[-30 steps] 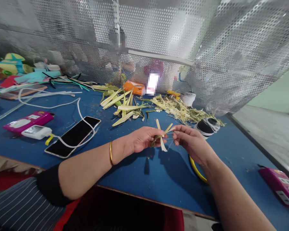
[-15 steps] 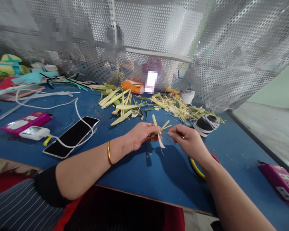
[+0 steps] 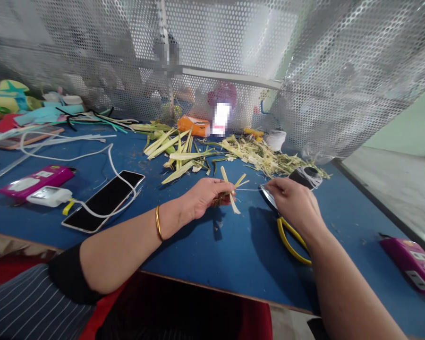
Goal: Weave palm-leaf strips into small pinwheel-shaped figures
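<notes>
Pinched in my left hand [image 3: 216,192] is a small bundle of pale leaf strips [image 3: 233,198], their ends sticking out past the fingertips. A thin white thread [image 3: 250,190] runs taut from the bundle to my right hand [image 3: 293,198], whose fingers are closed on it. Under and beside my right hand lie scissors [image 3: 290,245] with yellow handles, partly hidden by the hand and forearm. Just behind that hand, a black spool [image 3: 306,177] wound with white thread shows in part.
Loose leaf strips [image 3: 179,158] and a heap of shredded leaf bits [image 3: 258,156] lie further back. A phone [image 3: 104,200], a white cable [image 3: 111,156] and a magenta power strip [image 3: 38,182] are at left; another power strip [image 3: 411,262] sits at right. A perforated screen [image 3: 226,42] stands behind.
My right hand has moved right, away from the left, drawing out a longer stretch of thread. It now covers part of the spool, and more of the scissors shows. My left hand stays nearly still.
</notes>
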The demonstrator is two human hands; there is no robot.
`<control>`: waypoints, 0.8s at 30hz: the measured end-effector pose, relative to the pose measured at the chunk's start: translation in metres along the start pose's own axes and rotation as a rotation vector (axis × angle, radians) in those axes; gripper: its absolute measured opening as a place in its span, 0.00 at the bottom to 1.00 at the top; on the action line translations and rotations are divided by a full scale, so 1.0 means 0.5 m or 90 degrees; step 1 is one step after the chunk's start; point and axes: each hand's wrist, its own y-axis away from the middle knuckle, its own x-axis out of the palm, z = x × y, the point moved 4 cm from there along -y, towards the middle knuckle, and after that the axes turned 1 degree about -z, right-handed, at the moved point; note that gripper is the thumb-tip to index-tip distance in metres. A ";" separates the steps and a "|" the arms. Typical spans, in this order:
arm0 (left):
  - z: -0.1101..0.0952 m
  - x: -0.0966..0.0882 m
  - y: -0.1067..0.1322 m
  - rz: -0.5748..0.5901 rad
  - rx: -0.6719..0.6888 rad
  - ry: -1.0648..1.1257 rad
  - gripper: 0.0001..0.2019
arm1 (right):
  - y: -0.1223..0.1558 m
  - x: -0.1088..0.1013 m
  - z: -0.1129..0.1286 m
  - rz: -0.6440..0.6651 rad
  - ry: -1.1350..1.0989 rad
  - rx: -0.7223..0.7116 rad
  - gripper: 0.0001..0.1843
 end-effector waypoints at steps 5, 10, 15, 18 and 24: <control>0.001 0.001 0.000 0.005 -0.006 -0.011 0.06 | 0.002 -0.003 0.006 -0.056 0.024 -0.050 0.15; 0.003 0.007 0.006 0.020 -0.011 -0.028 0.06 | 0.002 0.040 0.044 0.071 -0.355 -0.092 0.11; 0.003 0.007 0.007 0.024 -0.008 -0.023 0.06 | 0.008 0.093 0.064 0.206 -0.510 -0.017 0.10; 0.000 0.004 0.005 -0.004 0.004 -0.027 0.06 | 0.011 0.092 0.060 0.219 -0.553 0.032 0.13; -0.008 0.000 0.006 -0.078 0.061 -0.079 0.08 | 0.025 0.020 0.095 0.013 -0.254 -0.221 0.09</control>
